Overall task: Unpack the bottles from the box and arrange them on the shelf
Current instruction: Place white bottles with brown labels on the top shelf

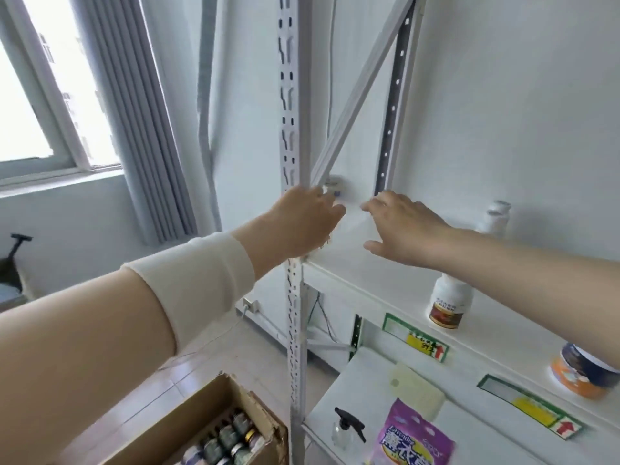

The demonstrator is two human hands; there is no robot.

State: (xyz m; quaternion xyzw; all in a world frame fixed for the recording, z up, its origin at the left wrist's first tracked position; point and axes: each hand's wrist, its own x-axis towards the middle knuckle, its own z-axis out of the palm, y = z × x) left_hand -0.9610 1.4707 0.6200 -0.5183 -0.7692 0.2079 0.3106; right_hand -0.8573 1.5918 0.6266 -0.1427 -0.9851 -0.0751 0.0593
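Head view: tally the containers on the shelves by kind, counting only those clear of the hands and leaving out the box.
White bottles: 3
Orange tub: 1
Spray bottle: 1
Purple pouch: 1
Total: 6

- Both hands up at the far left corner of the upper shelf (385, 283).
- Left hand (302, 226) wrapped round something small, hard to make out.
- Right hand (406, 226) spread flat, fingers loose.
- Down below, open cardboard box (201, 407) packed with bottles (228, 434).
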